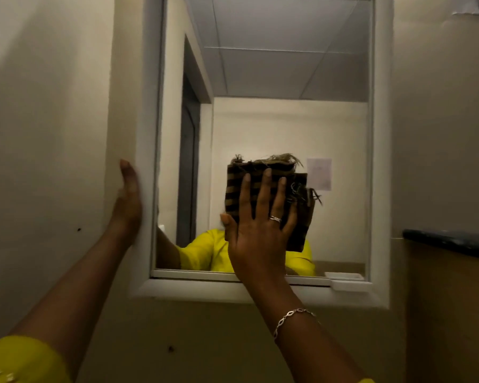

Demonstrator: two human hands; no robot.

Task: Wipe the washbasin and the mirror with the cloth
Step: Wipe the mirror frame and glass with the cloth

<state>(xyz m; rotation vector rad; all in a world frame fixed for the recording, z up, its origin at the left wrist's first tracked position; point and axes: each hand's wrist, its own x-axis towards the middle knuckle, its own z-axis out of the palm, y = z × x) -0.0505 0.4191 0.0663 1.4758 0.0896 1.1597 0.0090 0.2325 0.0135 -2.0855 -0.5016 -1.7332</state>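
The left hand [127, 205] lies flat, fingers straight, against the white-framed rectangular wall mirror [274, 78] at its left edge. The right hand [260, 225], fingers spread, presses the folded brown-and-black striped frayed cloth [260, 172] onto the lower glass. A dark counter [451, 241] edge sits far right.

A wall mirror [274, 78] has open glass above and to both sides of the cloth [263, 186] pressed near its lower middle. The raised white frame [380, 161] bounds the glass. A small white ledge [349, 283] sits at its bottom right corner. A dark shelf edge [451, 241] juts out at right, beyond the frame.
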